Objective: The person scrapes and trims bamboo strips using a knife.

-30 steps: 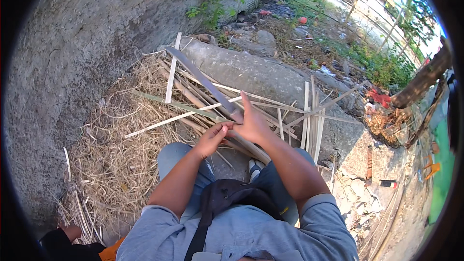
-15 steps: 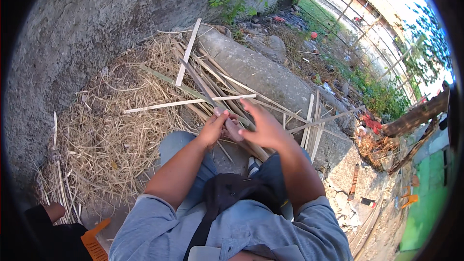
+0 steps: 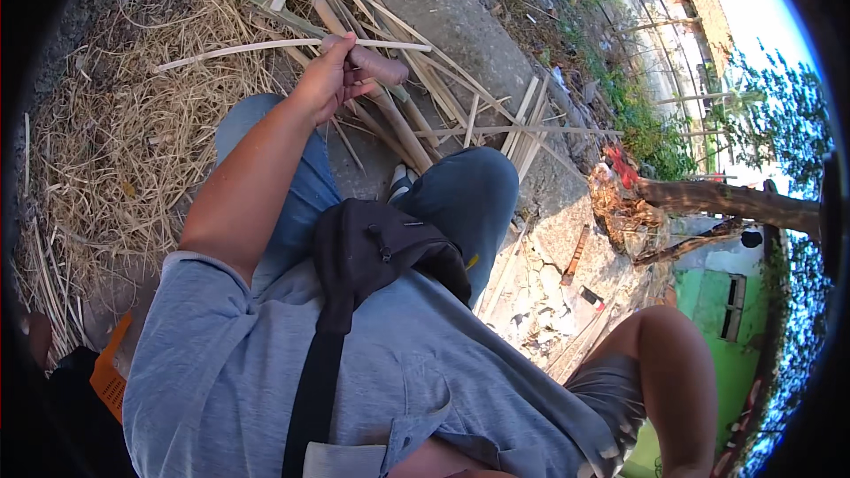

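Observation:
My left hand [image 3: 329, 80] is closed around the front of the thick, smooth handle of a long-bladed knife [image 3: 379, 65]. The butt of the handle sticks out to the right of my fingers. I cannot make out the blade clearly against the strips behind it. A pale split strip [image 3: 239, 53] lies crosswise just behind my left hand. Beneath and beyond are long split poles [image 3: 394, 119], which look like bamboo. My right arm [image 3: 677, 363] is bent at the lower right, and its hand is beyond the frame's edge.
Shavings [image 3: 133, 159] cover the ground at left. A long stone block [image 3: 452, 26] runs behind the poles. Several pale strips [image 3: 529, 119] lean at its right end. A log [image 3: 726, 202] juts in from the right. An orange perforated object [image 3: 110, 372] is at lower left.
My right hand has left the knife's handle area and gone out of view at the lower right. My left hand still holds the knife. The whole view has swung to the right.

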Demonstrator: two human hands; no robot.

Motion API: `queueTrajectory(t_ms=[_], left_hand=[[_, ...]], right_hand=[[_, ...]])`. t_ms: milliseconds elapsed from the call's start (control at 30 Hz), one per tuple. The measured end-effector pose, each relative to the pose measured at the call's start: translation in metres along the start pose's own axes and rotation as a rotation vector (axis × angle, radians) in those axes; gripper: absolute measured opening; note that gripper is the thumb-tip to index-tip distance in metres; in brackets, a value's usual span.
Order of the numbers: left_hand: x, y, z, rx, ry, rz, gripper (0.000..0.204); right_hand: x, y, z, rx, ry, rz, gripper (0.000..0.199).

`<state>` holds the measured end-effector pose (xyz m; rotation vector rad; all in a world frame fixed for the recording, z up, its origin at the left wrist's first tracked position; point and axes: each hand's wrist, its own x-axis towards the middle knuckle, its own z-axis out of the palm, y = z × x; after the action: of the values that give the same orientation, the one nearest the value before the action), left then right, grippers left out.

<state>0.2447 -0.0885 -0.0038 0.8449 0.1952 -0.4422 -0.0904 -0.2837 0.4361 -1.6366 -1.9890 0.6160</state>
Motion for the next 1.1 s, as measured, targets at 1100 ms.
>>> queueTrajectory(t_ms=[1100], left_hand=[[-0.006, -0.005, 0.007, 0.177, 0.035, -0.079, 0.045]], right_hand=[[0.005, -0.013, 0.008, 0.223, -0.082, 0.039, 0.034]])
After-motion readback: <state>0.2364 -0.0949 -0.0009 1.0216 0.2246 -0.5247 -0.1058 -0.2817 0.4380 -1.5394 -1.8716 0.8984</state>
